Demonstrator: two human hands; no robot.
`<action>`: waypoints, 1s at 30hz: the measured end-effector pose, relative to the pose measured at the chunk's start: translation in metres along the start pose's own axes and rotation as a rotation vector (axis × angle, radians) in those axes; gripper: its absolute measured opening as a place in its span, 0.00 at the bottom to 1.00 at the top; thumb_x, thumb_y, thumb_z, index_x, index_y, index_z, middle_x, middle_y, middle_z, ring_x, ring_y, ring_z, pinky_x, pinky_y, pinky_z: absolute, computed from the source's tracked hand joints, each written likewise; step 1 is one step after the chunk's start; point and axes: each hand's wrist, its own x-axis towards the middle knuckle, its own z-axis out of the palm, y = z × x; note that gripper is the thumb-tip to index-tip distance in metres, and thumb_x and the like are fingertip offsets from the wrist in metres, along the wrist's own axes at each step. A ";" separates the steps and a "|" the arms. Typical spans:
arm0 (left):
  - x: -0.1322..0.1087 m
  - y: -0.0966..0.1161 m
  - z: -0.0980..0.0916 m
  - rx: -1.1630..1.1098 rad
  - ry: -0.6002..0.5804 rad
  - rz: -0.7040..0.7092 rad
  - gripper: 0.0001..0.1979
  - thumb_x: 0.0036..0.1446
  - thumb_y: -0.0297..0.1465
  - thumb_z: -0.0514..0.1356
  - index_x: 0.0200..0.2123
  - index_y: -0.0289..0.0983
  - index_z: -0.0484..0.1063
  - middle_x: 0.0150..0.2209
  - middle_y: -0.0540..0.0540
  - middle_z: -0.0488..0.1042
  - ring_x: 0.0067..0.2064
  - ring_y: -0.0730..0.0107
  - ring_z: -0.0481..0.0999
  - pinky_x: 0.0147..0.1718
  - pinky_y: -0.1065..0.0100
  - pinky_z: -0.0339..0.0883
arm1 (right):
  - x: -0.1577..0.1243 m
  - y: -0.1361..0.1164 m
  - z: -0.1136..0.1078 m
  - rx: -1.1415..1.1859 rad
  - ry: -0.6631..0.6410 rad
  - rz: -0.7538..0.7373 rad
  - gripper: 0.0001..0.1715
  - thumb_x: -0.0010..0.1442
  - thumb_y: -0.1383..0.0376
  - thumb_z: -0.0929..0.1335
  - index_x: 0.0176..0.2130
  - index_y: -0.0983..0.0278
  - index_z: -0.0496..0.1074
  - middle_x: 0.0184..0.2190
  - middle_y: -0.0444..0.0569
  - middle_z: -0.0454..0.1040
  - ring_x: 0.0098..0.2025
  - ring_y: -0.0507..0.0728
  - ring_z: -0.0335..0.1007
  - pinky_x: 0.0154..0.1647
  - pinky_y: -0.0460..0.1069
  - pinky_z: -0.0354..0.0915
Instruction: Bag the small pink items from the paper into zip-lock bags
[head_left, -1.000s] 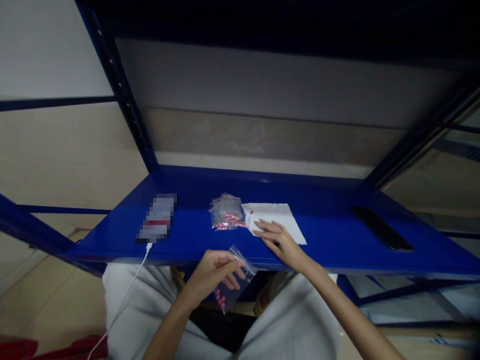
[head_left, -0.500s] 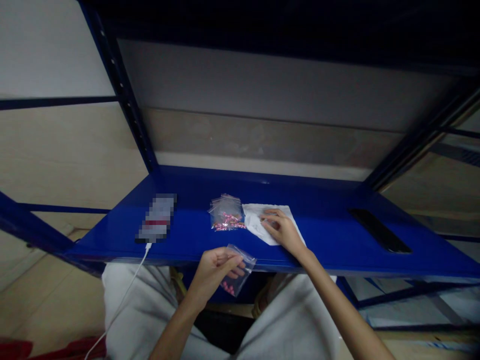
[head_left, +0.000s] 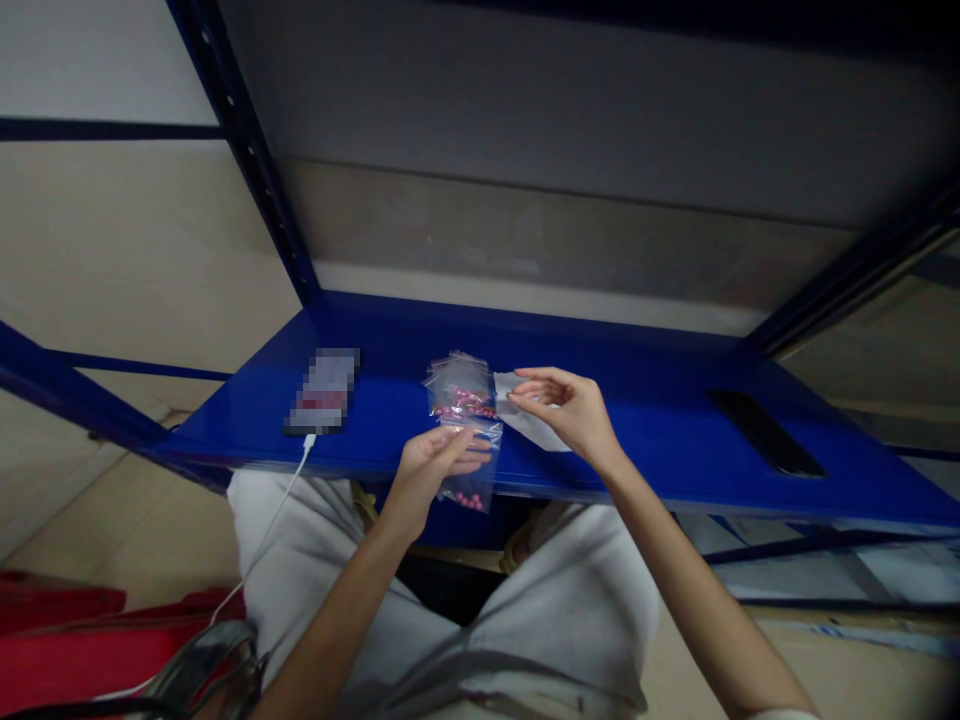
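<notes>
Shelf (head_left: 645, 440): bare blue strip between phone (head_left: 324, 390) and bag pile (head_left: 459, 385), wider one between white sheet (head_left: 536, 430) and dark flat item (head_left: 765, 445) at right. Back panel (head_left: 562, 240) closes the rear, upright post (head_left: 259, 180) blocks the back-left corner. Cable (head_left: 274, 520) hangs off the front edge under the phone. Left hand (head_left: 431, 465) with small bag (head_left: 471, 480) and right hand (head_left: 566, 408) crowd front centre.

Glossy blue metal shelf (head_left: 637, 440); small clear plastic bag (head_left: 482, 483) holding pink beads (head_left: 470, 499); flat white paper packet (head_left: 527, 427); thin white cable (head_left: 271, 520).
</notes>
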 end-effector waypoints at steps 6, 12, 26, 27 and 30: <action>0.000 0.007 0.011 -0.047 -0.015 0.028 0.15 0.46 0.37 0.64 0.34 0.31 0.75 0.33 0.42 0.78 0.36 0.63 0.78 0.38 0.66 0.71 | 0.005 -0.030 0.005 -0.024 -0.131 -0.105 0.20 0.48 0.62 0.71 0.43 0.64 0.73 0.32 0.49 0.78 0.35 0.55 0.75 0.35 0.49 0.69; -0.002 0.006 0.012 -0.007 -0.059 0.060 0.15 0.47 0.37 0.63 0.34 0.32 0.76 0.34 0.42 0.78 0.36 0.63 0.78 0.39 0.66 0.71 | 0.001 -0.039 0.002 -0.088 -0.228 -0.165 0.18 0.53 0.64 0.68 0.46 0.62 0.71 0.34 0.48 0.78 0.36 0.55 0.74 0.38 0.49 0.69; -0.005 -0.002 0.015 -0.014 -0.018 0.106 0.13 0.46 0.35 0.64 0.32 0.32 0.76 0.32 0.43 0.79 0.36 0.65 0.78 0.38 0.67 0.71 | -0.003 -0.044 -0.005 0.086 -0.144 -0.074 0.26 0.45 0.60 0.73 0.45 0.65 0.71 0.32 0.49 0.78 0.34 0.56 0.75 0.38 0.51 0.70; -0.005 -0.003 0.015 -0.009 -0.008 0.108 0.12 0.45 0.35 0.64 0.32 0.32 0.76 0.31 0.43 0.79 0.36 0.65 0.78 0.38 0.68 0.71 | -0.004 -0.045 -0.006 0.091 -0.158 -0.070 0.26 0.46 0.60 0.73 0.45 0.64 0.71 0.32 0.49 0.78 0.34 0.56 0.75 0.38 0.51 0.70; -0.007 -0.004 0.015 0.001 0.002 0.117 0.12 0.44 0.35 0.65 0.31 0.32 0.76 0.31 0.43 0.79 0.36 0.65 0.78 0.37 0.69 0.71 | -0.009 -0.049 -0.005 0.081 -0.200 -0.063 0.25 0.47 0.61 0.73 0.45 0.64 0.71 0.31 0.49 0.78 0.34 0.57 0.75 0.37 0.51 0.70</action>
